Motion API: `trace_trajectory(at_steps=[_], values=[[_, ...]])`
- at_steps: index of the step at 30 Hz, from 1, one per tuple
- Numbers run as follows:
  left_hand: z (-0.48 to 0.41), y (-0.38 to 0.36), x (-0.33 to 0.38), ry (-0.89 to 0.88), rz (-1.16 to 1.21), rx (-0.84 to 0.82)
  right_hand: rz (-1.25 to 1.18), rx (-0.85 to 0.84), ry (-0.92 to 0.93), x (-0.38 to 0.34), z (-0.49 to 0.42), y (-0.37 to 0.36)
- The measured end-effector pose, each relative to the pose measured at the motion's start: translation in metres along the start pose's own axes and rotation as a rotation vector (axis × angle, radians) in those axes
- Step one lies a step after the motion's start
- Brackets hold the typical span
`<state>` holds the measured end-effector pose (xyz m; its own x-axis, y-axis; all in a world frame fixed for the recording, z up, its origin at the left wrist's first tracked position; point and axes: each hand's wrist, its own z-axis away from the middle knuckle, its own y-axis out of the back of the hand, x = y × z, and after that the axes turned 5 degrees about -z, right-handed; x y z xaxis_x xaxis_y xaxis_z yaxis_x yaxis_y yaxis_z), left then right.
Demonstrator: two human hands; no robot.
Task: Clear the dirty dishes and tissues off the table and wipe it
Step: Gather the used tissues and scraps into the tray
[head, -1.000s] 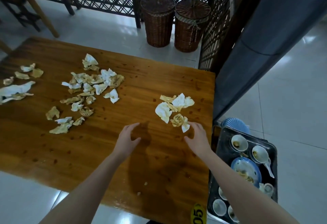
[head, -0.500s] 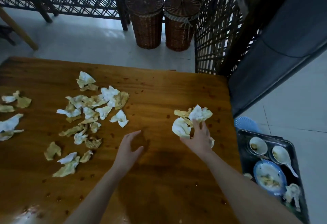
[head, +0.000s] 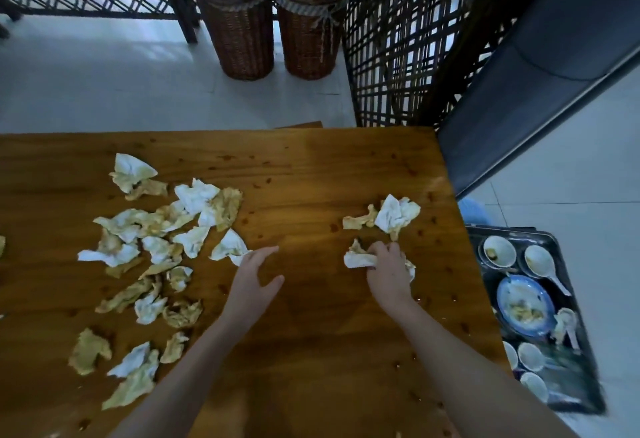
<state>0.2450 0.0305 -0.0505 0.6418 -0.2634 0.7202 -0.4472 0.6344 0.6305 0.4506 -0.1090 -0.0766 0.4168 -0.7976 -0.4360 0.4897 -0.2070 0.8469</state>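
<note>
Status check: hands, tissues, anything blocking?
Right hand grips a crumpled tissue near the right edge of the table. Left hand open, beside the big tissue scatter. Dishes sit on the tray, off the table. Nothing blocking.

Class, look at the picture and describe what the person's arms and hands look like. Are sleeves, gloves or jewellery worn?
Both arms are bare from the bottom edge of the picture up to the fingers, and no sleeve shows. The left hand and the right hand wear no gloves. No watch, bracelet or ring is visible on either.
</note>
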Motion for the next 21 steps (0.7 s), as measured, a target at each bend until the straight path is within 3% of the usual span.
trace_trajectory(at_steps=[13,21], values=[[-0.052,-0.065,0.073,-0.024,-0.141,-0.15,-0.205,0.121,0.028,0.039,-0.009,0.055],[-0.096,-0.127,0.127,-0.137,-0.326,-0.186,-0.215,0.221,0.065,0.091,-0.008,0.1]])
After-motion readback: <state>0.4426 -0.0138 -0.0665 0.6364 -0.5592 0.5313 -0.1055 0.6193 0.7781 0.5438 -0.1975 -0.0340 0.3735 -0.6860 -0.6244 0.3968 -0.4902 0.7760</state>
